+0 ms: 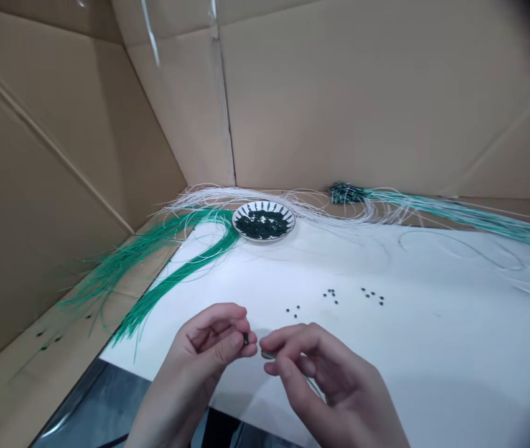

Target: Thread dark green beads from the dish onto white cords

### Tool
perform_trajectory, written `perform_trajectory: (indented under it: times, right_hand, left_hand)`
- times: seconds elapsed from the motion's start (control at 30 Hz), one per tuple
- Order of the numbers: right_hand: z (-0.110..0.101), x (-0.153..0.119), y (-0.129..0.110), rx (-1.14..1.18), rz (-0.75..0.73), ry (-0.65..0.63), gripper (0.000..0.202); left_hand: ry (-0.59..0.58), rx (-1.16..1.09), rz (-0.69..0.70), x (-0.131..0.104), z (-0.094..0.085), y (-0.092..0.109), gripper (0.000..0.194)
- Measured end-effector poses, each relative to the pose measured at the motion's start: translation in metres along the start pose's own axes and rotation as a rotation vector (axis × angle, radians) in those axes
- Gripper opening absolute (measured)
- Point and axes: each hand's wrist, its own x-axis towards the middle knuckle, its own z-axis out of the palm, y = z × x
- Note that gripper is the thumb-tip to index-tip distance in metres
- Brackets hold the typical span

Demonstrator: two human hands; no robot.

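My left hand [211,345] pinches a small black rubber seal [246,338] between thumb and fingertips. Just to its right, my right hand [328,379] is closed on thin green and white wires [314,387], whose ends [267,355] show at the fingertips. A narrow gap separates the two hands, held above the white board. Beyond them, several tiny black seals [330,293] lie in loose groups on the board.
A striped dish [238,231] of black seals stands at the back. Green wires [176,283] fan out to the left, with white wires [209,196] behind. Further right lies a green-and-white wire bundle [456,214] with dark ends. Cardboard walls [362,93] enclose the white board [456,348].
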Motion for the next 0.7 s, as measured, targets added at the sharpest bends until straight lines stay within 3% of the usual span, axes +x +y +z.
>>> perform_trajectory:
  times: [0.13, 0.33, 0.53, 0.7]
  right_hand:
    - [-0.002, -0.004, 0.001, 0.011, -0.012, 0.022, 0.014]
    - [0.001, -0.003, 0.001, -0.049, -0.061, 0.064, 0.014]
    - [0.002, -0.001, 0.003, -0.04, -0.07, 0.09, 0.015]
    - [0.004, -0.001, 0.001, -0.032, -0.044, 0.118, 0.015]
  left_hand:
    - [0.0, -0.066, -0.058, 0.003, -0.003, -0.01, 0.024]
    - [-0.126, -0.16, -0.061, 0.01, -0.001, -0.019, 0.023]
    - [-0.124, -0.259, -0.086, 0.015, 0.001, -0.028, 0.025]
    - [-0.117, -0.191, 0.007, 0.015, 0.005, -0.032, 0.022]
